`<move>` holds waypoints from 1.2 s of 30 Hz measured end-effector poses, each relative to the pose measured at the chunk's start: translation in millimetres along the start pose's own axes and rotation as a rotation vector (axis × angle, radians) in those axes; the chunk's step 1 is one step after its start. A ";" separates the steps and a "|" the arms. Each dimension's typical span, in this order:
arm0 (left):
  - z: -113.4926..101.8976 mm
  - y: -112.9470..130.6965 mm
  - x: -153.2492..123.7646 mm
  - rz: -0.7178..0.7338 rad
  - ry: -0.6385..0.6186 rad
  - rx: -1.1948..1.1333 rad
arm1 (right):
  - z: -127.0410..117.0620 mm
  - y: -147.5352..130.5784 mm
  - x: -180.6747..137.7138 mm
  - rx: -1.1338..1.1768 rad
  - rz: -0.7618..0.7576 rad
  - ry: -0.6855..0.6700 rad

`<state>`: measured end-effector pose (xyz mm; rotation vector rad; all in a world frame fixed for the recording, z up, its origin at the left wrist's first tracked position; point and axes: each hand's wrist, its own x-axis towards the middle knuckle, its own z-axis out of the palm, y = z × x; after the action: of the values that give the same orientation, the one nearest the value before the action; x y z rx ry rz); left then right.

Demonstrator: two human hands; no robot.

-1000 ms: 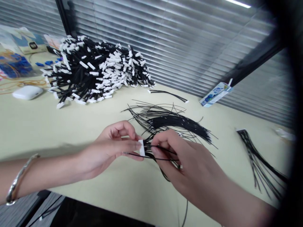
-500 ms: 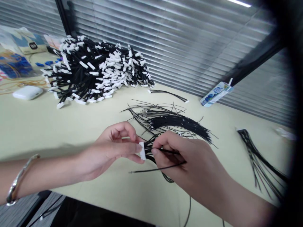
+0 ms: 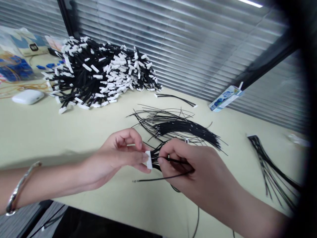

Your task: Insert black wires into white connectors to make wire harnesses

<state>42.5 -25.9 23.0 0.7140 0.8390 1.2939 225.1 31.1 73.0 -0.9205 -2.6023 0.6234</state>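
Observation:
My left hand (image 3: pixel 116 155) pinches a small white connector (image 3: pixel 148 159) between thumb and fingers, over the pale table (image 3: pixel 37 132). Short black wires run from the connector to the right. My right hand (image 3: pixel 188 168) is closed on thin black wires (image 3: pixel 158 179); one is pressed at the connector, another sticks out leftward below it. Just behind the hands lies a loose fan of black wires (image 3: pixel 183 127).
A big heap of finished black harnesses with white connectors (image 3: pixel 99 72) fills the back left. A white case (image 3: pixel 27 96) and blue packets (image 3: pixel 15 67) lie far left. A small carton (image 3: pixel 225 98) leans at the blinds. More black wires (image 3: pixel 272 172) lie at the right.
My right hand has pushed one wire up to the connector, and a second wire has dropped lower, pointing left under the hands. The left hand has barely moved.

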 end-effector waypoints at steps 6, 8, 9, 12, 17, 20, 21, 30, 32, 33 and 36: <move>3.1 1.2 -0.7 0.016 0.044 0.025 | -1.1 -1.1 -1.1 -0.069 -0.029 0.028; 2.7 2.0 -0.1 0.020 0.027 0.016 | -2.0 -0.8 -1.2 -0.051 -0.039 0.030; 2.2 2.3 0.1 0.026 0.017 0.011 | -2.6 -0.5 -1.1 -0.038 -0.037 0.031; 0.3 2.7 0.5 0.039 0.014 0.002 | -4.6 0.5 -0.6 0.004 -0.016 -0.001; -0.6 2.4 0.2 0.030 0.019 -0.009 | -7.6 1.3 0.9 -0.037 -0.052 -0.005; 0.1 2.7 1.0 0.027 0.029 -0.014 | -9.1 0.9 1.8 -0.063 -0.083 0.028; 0.2 3.0 1.4 0.029 0.023 -0.012 | -9.6 0.8 1.8 -0.062 -0.097 0.034; -4.0 2.2 0.7 0.048 -0.010 0.010 | -8.0 5.1 -0.7 -0.181 -0.295 0.191; -4.2 1.6 0.4 0.051 -0.004 0.015 | -6.0 7.3 -0.7 -0.228 -0.387 0.307; -4.1 1.3 0.4 0.052 -0.002 0.016 | -5.3 8.3 -0.6 -0.243 -0.427 0.362; -3.9 1.1 0.3 0.046 0.004 0.005 | -4.9 9.2 -1.1 -0.269 -0.508 0.424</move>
<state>38.6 -25.5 21.8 0.7382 0.8334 1.3357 232.8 38.3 72.4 -0.3656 -2.4070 -0.0549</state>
